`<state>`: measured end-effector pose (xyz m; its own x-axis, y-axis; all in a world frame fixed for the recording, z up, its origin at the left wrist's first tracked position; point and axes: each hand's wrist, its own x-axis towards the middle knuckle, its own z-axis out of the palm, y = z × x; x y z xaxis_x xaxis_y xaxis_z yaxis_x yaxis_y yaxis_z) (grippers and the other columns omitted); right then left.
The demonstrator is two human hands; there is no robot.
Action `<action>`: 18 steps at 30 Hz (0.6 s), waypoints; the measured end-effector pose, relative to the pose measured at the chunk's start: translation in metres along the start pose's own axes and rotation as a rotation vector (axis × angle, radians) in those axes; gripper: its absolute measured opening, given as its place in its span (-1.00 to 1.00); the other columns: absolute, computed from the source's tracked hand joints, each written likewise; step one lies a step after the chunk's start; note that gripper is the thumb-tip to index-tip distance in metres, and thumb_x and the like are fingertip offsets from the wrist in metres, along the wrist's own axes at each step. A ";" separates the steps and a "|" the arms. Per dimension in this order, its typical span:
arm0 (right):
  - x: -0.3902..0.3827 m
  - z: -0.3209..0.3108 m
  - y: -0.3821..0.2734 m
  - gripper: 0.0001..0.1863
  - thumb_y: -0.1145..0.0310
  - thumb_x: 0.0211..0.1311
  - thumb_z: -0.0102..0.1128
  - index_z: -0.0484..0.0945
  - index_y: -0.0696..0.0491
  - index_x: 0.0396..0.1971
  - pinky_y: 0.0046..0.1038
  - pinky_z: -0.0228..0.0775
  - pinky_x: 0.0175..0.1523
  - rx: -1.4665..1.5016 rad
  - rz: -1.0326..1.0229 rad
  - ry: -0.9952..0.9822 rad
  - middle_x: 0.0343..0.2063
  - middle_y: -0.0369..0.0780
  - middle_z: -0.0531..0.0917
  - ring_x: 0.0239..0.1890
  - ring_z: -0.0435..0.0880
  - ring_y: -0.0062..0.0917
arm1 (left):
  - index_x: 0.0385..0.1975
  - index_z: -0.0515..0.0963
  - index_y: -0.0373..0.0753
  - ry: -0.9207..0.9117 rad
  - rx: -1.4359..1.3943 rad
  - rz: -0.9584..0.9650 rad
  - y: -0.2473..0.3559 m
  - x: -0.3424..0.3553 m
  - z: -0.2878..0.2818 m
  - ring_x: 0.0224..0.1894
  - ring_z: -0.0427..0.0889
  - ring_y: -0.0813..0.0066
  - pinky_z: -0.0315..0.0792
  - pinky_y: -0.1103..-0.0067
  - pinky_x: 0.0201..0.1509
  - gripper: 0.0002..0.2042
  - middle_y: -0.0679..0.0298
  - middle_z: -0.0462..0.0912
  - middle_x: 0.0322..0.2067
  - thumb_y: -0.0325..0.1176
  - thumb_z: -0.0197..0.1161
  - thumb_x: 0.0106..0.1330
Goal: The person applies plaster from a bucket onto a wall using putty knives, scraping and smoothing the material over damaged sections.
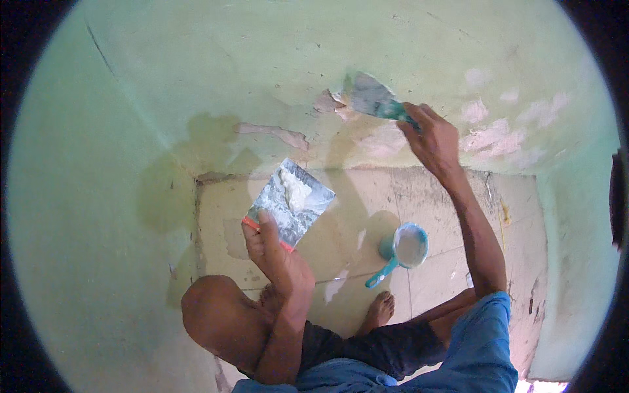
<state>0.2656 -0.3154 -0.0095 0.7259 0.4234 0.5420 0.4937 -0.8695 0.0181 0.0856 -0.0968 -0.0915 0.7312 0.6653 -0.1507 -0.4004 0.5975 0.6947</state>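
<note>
My left hand (278, 255) grips the orange edge of a flat metal plastering blade (278, 213), its thumb on top. A lump of white putty (295, 190) lies on that blade, with smears around it. Up at the wall, my right hand (432, 141) is closed round the green handle of a putty knife (375, 97). Its blade lies against the green wall (262, 59), beside a patch of peeled paint (337, 105). Whether putty is under the blade is hidden.
A turquoise dipper (411, 245) with pale contents stands on the tiled floor (314, 245), near my bare foot (381, 308). Whitish patches (495, 137) mark the wall at right. Another bare strip (275, 134) lies left of the knife. Side walls enclose both sides.
</note>
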 end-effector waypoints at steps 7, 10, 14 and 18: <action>0.007 0.032 0.015 -0.67 0.21 0.16 0.22 0.56 -0.10 -0.05 -0.27 0.50 -0.36 -0.039 0.061 0.017 -0.32 -0.21 0.62 -0.38 0.66 -0.26 | -0.09 0.39 -0.26 0.016 0.029 -0.003 -0.002 0.000 0.004 -0.08 0.53 0.49 0.36 0.49 0.07 -0.77 0.27 0.53 -0.14 -0.27 0.13 0.40; -0.007 0.026 0.036 -0.65 0.20 0.18 0.21 0.55 -0.08 -0.02 -0.26 0.49 -0.25 -0.036 0.171 0.000 -0.25 -0.18 0.63 -0.28 0.66 -0.22 | -0.11 0.39 -0.24 0.022 0.028 -0.032 -0.002 0.004 0.004 -0.11 0.53 0.52 0.35 0.52 0.05 -0.79 0.30 0.53 -0.17 -0.29 0.13 0.39; -0.043 0.024 0.062 -0.58 0.16 0.25 0.15 0.51 0.02 0.05 -0.27 0.45 -0.04 0.041 0.361 -0.015 -0.07 -0.10 0.62 -0.12 0.64 -0.13 | -0.13 0.39 -0.20 -0.072 0.057 -0.009 -0.009 0.012 -0.004 -0.14 0.52 0.57 0.35 0.57 0.01 -0.82 0.34 0.53 -0.19 -0.30 0.15 0.38; -0.076 0.007 0.012 -0.55 0.16 0.26 0.13 0.51 0.13 0.04 -0.52 0.35 -0.44 0.804 0.726 -0.235 -0.52 -0.30 0.55 -0.54 0.49 -0.62 | -0.15 0.35 -0.25 -0.051 0.235 0.032 -0.019 0.026 0.000 -0.23 0.45 0.67 0.35 0.63 -0.10 -0.79 0.31 0.51 -0.24 -0.26 0.13 0.41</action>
<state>0.2194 -0.3560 -0.0563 0.9996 -0.0077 0.0285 0.0196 -0.5485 -0.8360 0.1127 -0.0909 -0.1088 0.7493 0.6554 -0.0946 -0.2890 0.4522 0.8438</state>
